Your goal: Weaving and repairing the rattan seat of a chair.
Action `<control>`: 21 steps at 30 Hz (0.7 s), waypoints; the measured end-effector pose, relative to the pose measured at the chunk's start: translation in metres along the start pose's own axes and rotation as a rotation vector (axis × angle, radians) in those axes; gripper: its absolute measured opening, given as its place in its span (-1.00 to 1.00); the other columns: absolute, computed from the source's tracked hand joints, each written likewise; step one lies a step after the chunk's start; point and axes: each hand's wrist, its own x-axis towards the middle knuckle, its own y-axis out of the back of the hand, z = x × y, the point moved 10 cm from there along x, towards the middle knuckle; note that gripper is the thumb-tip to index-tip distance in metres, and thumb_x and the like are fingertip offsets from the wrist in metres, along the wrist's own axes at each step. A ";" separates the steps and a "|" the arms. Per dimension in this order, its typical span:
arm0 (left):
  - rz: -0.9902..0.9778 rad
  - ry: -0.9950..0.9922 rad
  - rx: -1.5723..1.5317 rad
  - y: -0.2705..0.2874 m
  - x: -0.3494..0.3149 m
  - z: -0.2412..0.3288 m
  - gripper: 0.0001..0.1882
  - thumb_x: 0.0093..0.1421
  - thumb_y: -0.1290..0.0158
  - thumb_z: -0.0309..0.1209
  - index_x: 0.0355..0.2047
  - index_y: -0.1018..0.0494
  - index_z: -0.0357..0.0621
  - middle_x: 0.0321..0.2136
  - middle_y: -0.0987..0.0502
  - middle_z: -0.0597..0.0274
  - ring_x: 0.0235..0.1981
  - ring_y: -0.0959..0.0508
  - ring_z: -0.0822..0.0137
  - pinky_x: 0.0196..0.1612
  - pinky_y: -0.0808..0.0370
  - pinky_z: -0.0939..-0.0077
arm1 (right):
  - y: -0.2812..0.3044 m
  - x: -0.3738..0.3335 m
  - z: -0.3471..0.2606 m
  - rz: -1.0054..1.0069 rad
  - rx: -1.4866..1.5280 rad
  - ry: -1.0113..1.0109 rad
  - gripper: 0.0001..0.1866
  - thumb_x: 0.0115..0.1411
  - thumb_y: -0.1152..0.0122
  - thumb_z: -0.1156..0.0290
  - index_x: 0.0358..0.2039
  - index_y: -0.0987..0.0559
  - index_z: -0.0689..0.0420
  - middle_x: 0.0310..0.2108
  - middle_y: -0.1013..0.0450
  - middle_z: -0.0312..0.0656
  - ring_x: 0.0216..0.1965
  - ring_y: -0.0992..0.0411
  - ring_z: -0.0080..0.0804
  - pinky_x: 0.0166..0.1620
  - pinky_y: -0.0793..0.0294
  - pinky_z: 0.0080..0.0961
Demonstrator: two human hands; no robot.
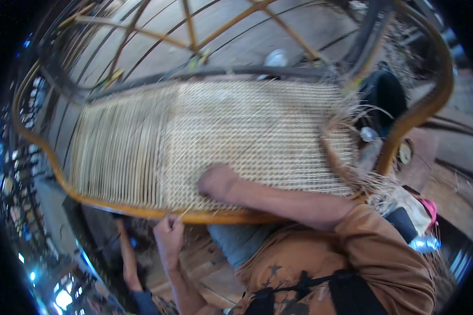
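Observation:
A rattan bench seat (pixel 257 142) stretches in front of me. Its middle and right are a close diagonal weave, while the left part shows only parallel cane strands (pixel 118 149). My right hand (pixel 217 182) rests low on the woven part near the weave's left edge, its fingers curled and partly hidden. At the front rail (pixel 231 216), my left hand (pixel 169 230) is closed in a pinch just under the curved rattan pole. Thin strand ends show by its fingertips, but what it grips is too small to make out.
A bundle of loose cane fibres (pixel 337 152) lies over the seat's right end. Curved rattan arms (pixel 440 79) rise at the sides. Beyond the right end stand a dark container (pixel 384 97) and a plastic bottle (pixel 424 243). Another person's arm (pixel 129 257) shows at lower left.

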 end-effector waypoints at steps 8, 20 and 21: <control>-0.129 0.153 -0.350 -0.012 0.006 -0.023 -0.89 0.12 0.02 -0.46 -0.52 -0.36 -0.20 -0.71 -0.29 0.45 -0.65 -0.25 0.63 -0.60 -0.22 0.71 | 0.023 -0.011 0.004 0.022 0.109 -0.122 -0.87 -0.02 -0.15 0.35 -0.41 -0.58 -0.03 -0.31 -0.51 -0.32 -0.12 -0.39 -0.35 -0.12 -0.37 -0.31; -0.589 -0.138 -0.270 -0.141 0.058 0.208 -0.73 0.21 0.13 -0.24 -0.51 -0.34 -0.16 -0.65 -0.30 0.39 -0.61 -0.30 0.53 -0.47 -0.30 0.62 | 0.331 -0.226 0.121 1.067 0.701 0.109 -0.79 0.20 -0.07 0.31 -0.26 -0.54 0.16 -0.64 -0.32 -0.39 -0.57 -0.33 -0.66 -0.49 -0.35 -0.67; -0.648 -0.174 -0.270 -0.173 0.068 0.235 -0.73 0.22 0.13 -0.25 -0.48 -0.36 -0.20 -0.63 -0.35 0.34 -0.59 -0.34 0.49 -0.43 -0.34 0.58 | 0.338 -0.236 0.126 1.073 0.707 0.111 -0.79 0.20 -0.07 0.31 -0.26 -0.54 0.16 -0.64 -0.32 -0.39 -0.57 -0.33 -0.66 -0.49 -0.35 -0.67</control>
